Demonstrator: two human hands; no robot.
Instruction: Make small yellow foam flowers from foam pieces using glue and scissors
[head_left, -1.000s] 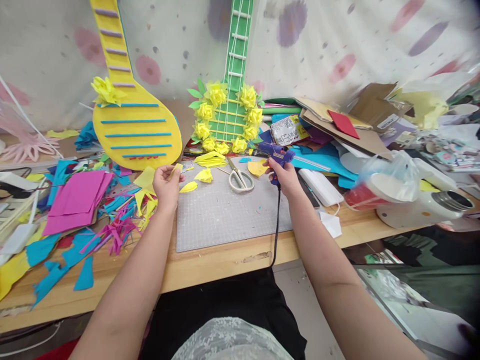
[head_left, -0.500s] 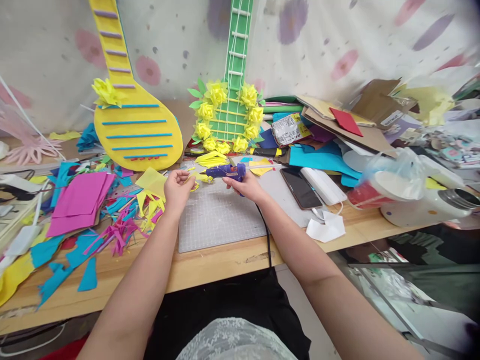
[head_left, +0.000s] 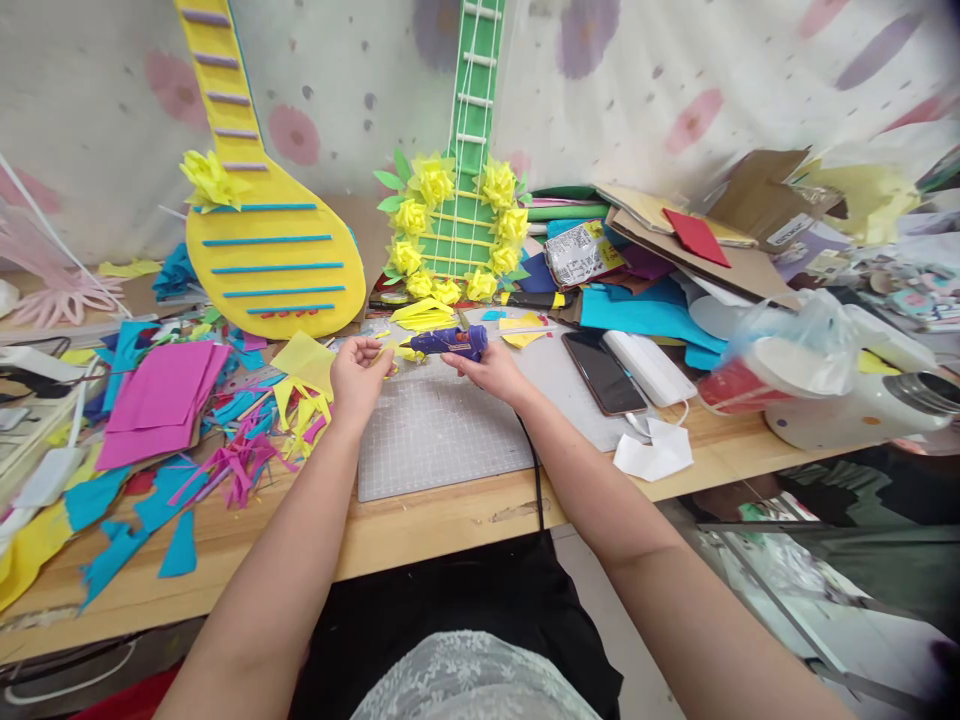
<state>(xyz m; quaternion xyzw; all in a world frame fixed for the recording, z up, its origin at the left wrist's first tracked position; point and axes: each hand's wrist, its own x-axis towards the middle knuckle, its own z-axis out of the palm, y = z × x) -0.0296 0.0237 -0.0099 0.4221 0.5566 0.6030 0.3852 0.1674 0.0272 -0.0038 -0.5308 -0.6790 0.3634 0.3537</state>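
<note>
My right hand (head_left: 486,370) is wrapped round a purple glue gun (head_left: 454,343), its nozzle pointing left. Between the pinched fingers of my left hand (head_left: 360,373) is a small yellow paper piece (head_left: 388,362), partly hidden by them. The nozzle is close to this piece; whether they touch I cannot tell. Both hands are above a grey cutting mat (head_left: 442,440). Just behind the glue gun lies a stack of yellow paper strips (head_left: 422,314). A green paper guitar (head_left: 471,235) ringed with yellow flowers stands behind, beside a yellow lute-shaped board (head_left: 274,250) with blue bars.
Magenta sheets (head_left: 161,405) and coloured scraps (head_left: 240,450) cover the left of the table. To the right lie a phone (head_left: 602,372), a white power bank (head_left: 649,368), a red cup (head_left: 757,375) and a wide-mouthed bottle (head_left: 847,410). Cardboard (head_left: 675,235) is piled behind. The gun's black cord (head_left: 536,470) hangs over the front edge.
The glue gun and my right hand have shifted very slightly left and down. My left hand keeps its pinch in nearly the same spot. The camera view has moved a little.
</note>
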